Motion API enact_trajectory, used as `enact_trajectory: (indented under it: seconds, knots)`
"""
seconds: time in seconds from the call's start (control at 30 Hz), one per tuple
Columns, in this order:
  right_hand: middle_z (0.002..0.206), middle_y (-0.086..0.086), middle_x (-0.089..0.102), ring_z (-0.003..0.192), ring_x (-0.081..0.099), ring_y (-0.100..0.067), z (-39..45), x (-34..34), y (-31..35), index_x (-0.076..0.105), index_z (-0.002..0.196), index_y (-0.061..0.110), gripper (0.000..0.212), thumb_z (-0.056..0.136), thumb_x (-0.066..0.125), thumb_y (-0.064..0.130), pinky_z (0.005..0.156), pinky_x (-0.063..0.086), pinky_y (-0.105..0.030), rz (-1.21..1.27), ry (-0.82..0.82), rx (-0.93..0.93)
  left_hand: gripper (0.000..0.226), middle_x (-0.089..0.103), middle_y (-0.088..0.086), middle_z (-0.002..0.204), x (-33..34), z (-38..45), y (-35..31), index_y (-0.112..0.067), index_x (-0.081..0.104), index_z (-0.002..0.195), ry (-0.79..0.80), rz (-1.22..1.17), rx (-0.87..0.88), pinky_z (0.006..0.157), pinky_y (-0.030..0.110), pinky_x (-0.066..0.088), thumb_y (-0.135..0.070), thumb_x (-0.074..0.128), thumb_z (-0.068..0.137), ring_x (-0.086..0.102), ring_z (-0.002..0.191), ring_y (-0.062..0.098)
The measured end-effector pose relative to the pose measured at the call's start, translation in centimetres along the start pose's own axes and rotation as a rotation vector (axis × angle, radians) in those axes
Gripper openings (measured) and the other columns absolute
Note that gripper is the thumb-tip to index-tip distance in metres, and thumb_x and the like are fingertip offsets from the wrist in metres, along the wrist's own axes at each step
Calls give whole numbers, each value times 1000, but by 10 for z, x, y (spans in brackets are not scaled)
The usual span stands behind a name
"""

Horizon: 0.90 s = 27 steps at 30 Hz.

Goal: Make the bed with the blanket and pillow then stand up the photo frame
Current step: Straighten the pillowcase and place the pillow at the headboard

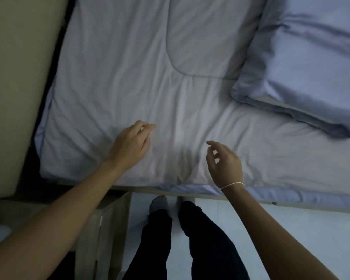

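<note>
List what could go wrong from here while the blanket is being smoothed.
1. The blanket still shows wrinkles near the bed's near edge; the left hand, low over it, may drag it and bunch them further.
2. The pillow overlaps the blanket, so tugging could pull it askew.
3. The right hand seems to hover with loose fingers holding nothing, so one-sided smoothing could skew the blanket.
</note>
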State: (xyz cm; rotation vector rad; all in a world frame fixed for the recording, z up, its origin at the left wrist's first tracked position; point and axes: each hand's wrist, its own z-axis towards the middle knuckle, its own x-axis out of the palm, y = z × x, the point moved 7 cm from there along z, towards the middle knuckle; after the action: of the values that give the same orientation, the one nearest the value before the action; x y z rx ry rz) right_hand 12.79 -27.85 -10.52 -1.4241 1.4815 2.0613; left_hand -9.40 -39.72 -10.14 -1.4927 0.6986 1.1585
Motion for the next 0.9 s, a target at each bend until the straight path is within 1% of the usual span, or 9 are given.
enact_trajectory:
  seconds: [0.1,0.23,0.37,0.47,0.57,0.63,0.73,0.8,0.9]
  knots:
    - [96,-1,70,60,55,-7,-2,-46,-2,65,112,18,25,88,57,14,62,39,-15,43,-26,93,32,57,10,105,-35,14,-24,-7,59,120,1,-9,14,66,39,53,-8,47,90,62,82,29]
    - [108,-3,67,66,60,-12,4,-125,-32,55,126,19,35,91,55,18,68,41,-24,94,-78,288,35,57,10,107,-75,40,-75,-8,57,124,-20,-13,-3,66,37,51,-4,50,90,61,83,28]
    - [120,-7,60,72,60,-14,10,-187,-78,46,135,19,48,89,60,20,72,41,-25,121,-76,392,37,57,9,110,-89,79,-145,-10,57,124,-61,-50,10,67,37,52,-12,42,91,62,86,28]
    - [121,-8,59,81,64,-19,21,-223,-121,47,134,18,49,87,62,20,74,43,-28,132,-55,412,42,56,9,112,-70,108,-194,-11,56,125,-47,-74,-13,68,37,52,-20,35,89,61,88,29]
    - [123,-10,59,88,65,-23,24,-252,-166,51,130,15,46,86,64,20,76,46,-30,143,-42,458,38,54,9,114,-36,131,-233,-13,55,125,-10,-113,-89,71,36,50,-13,43,90,60,92,30]
    - [123,-12,59,93,65,-25,28,-274,-196,50,131,14,49,85,66,20,79,49,-34,148,-32,481,38,54,10,116,-13,145,-258,-12,55,126,21,-117,-121,73,35,49,-9,49,89,59,95,32]
    - [124,-14,57,104,60,-30,45,-301,-232,47,134,14,55,83,68,20,87,49,-40,78,-8,467,38,55,14,121,8,172,-282,-9,55,126,37,-101,-130,79,40,51,-6,54,88,58,101,36]
    - [126,-15,56,111,56,-32,63,-312,-250,46,136,16,58,82,68,20,93,47,-41,32,15,437,39,55,14,126,20,194,-293,-9,55,126,45,-87,-132,84,43,51,-8,56,87,56,107,37]
    - [136,-13,49,121,47,-33,101,-311,-259,41,139,20,62,84,67,25,99,42,-41,-23,54,356,46,49,17,137,34,227,-302,-10,52,131,42,-57,-113,95,47,47,-14,59,86,50,119,37]
